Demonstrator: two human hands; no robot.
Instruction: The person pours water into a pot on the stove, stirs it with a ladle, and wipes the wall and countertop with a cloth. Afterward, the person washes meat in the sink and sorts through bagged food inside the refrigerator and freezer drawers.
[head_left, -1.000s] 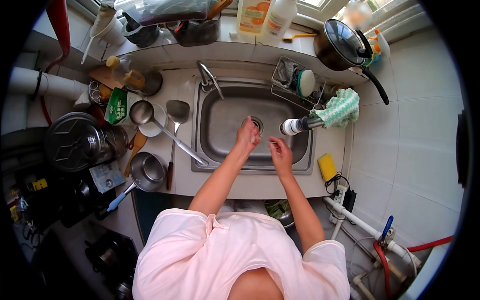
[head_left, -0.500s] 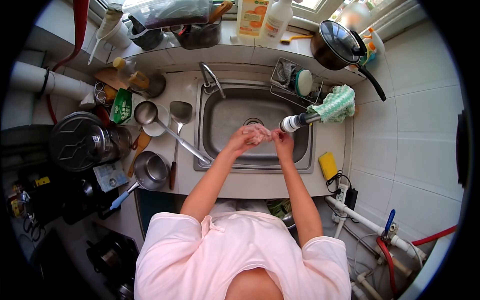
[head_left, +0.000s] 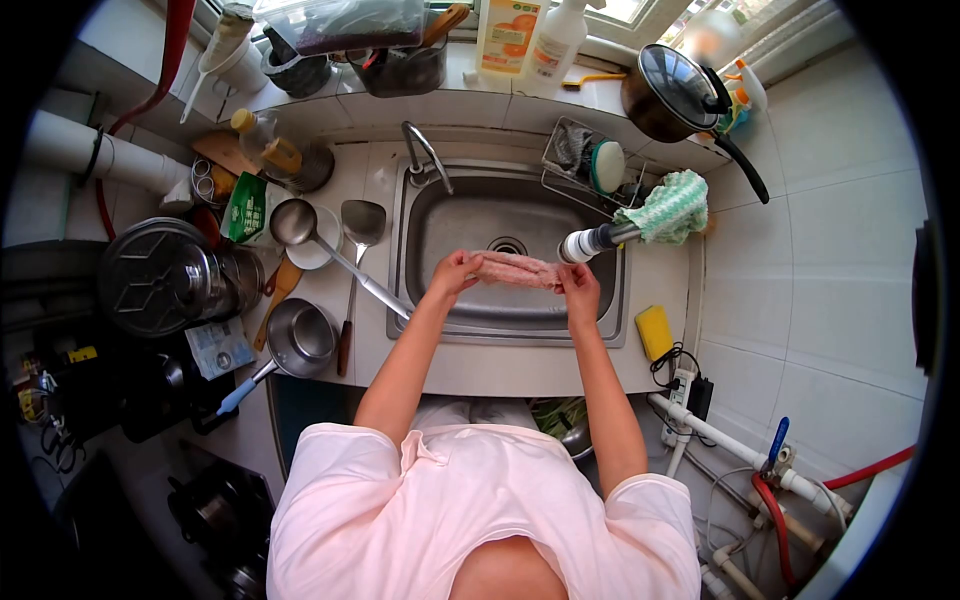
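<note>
There was the worktop (head_left: 480, 364), steel sink (head_left: 465, 215) set into it, and right over that, the pink cloth (head_left: 517, 269), stretched out lengthwise: left hand (head_left: 456, 273) pinched closed on one end, right hand (head_left: 579, 290) closed on the other!

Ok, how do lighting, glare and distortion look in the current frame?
Head view: wide-angle curvature, black corners; head view: window very bright, with reflections on the glass lid; head view: deep shadow at lower left; head view: left hand, right hand and pink strip readable, fine texture soft.
</note>
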